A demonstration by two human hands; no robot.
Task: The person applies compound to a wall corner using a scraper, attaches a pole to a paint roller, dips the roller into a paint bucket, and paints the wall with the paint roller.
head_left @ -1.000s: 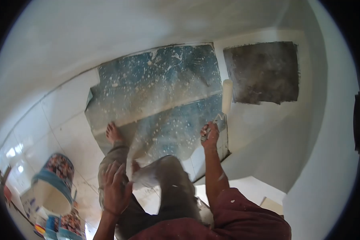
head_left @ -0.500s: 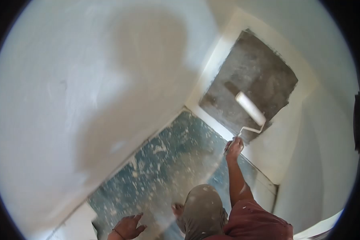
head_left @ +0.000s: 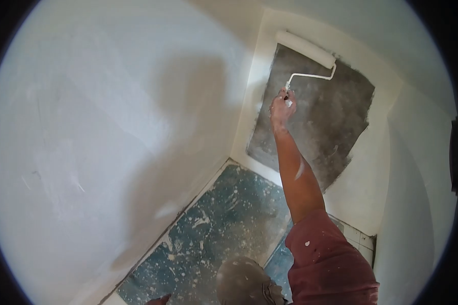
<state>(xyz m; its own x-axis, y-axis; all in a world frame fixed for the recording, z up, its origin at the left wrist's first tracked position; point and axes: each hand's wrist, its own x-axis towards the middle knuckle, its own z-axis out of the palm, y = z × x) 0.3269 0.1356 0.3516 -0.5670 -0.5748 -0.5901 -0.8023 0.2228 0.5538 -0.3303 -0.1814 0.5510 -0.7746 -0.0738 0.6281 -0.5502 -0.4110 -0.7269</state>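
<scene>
Plainly, a pale wall (head_left: 76, 117) dwarfs the dark patch (head_left: 331, 117) where our roller (head_left: 306, 49) is raised

We see that wall fill the left side of the view, a soft shadow (head_left: 193, 91) with a rounded top cast across it. Below, a blue-green sheet (head_left: 198, 244) spattered with white covers the floor along the wall's foot. On the adjoining wall, the dark patch stands out with ragged edges, pale paint around it. Our maroon sleeve (head_left: 331, 264), flecked with white, comes up from the lower right, and the bare forearm (head_left: 305, 185) stretches over the patch, smeared with white. Beside the sleeve, our knee (head_left: 243, 279) shows at the bottom. The roller's white cover slants along the patch's top edge; we cannot tell how firmly it meets the surface. Its bent wire frame runs down to our right hand (head_left: 283, 107), whose fingers are closed round the handle. Smallest of all, a sliver of our left hand (head_left: 159, 301) shows at the bottom edge, too little for us to tell whether it grasps anything.
</scene>
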